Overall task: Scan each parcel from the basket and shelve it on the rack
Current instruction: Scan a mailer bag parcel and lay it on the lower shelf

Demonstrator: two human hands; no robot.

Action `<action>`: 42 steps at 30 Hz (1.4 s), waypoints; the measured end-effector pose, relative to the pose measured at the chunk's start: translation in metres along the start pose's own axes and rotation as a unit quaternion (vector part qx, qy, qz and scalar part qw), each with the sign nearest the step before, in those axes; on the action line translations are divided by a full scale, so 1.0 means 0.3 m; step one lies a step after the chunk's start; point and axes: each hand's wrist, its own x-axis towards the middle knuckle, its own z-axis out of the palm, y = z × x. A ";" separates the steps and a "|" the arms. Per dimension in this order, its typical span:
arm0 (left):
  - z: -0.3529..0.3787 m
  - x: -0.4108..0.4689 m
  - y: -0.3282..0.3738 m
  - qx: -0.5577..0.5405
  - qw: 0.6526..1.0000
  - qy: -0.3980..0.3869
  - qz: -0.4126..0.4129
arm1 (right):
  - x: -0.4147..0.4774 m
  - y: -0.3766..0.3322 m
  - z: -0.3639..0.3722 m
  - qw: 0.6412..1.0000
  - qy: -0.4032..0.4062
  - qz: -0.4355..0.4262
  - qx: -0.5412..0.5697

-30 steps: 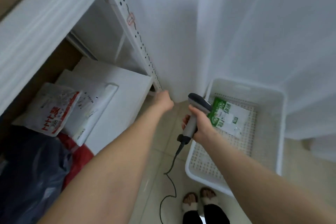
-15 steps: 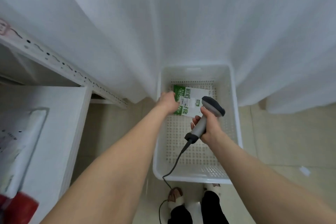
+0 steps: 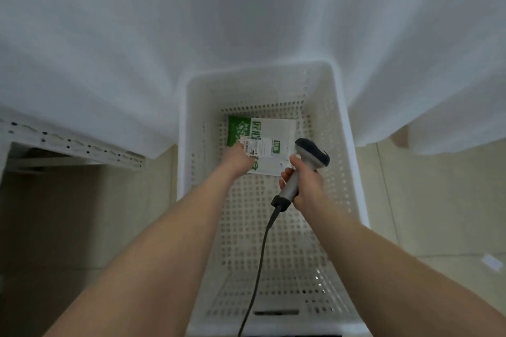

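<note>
Seemingly near the end | white basket on floor, one parcel inside | rack corner at left, shelves unseen | parcel flat at basket's far end, awaiting scan and shelving | corded scanner gripped in right hand, just beside parcel | left hand on parcel's near corner, grip not discernible

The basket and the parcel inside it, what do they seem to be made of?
The basket looks like moulded white plastic, fairly matte: its floor and walls carry regular holes and a rounded rim. The parcel seems to be a thin plastic mailer bag, printed green and white, lying flat with a paper-looking label; film or coated paper stays unsure.
</note>
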 end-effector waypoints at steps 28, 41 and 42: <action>0.389 0.630 -0.349 -0.455 0.885 0.019 -0.094 | 0.763 0.261 -0.020 0.995 -0.083 -0.027 -0.046; -0.052 -0.168 -0.060 -0.502 0.852 -0.004 -0.149 | -0.209 -0.015 -0.016 0.996 -0.081 -0.001 -0.031; -0.105 -0.240 -0.030 -0.500 0.854 -0.007 -0.144 | -0.295 -0.040 -0.012 0.996 -0.080 -0.004 -0.034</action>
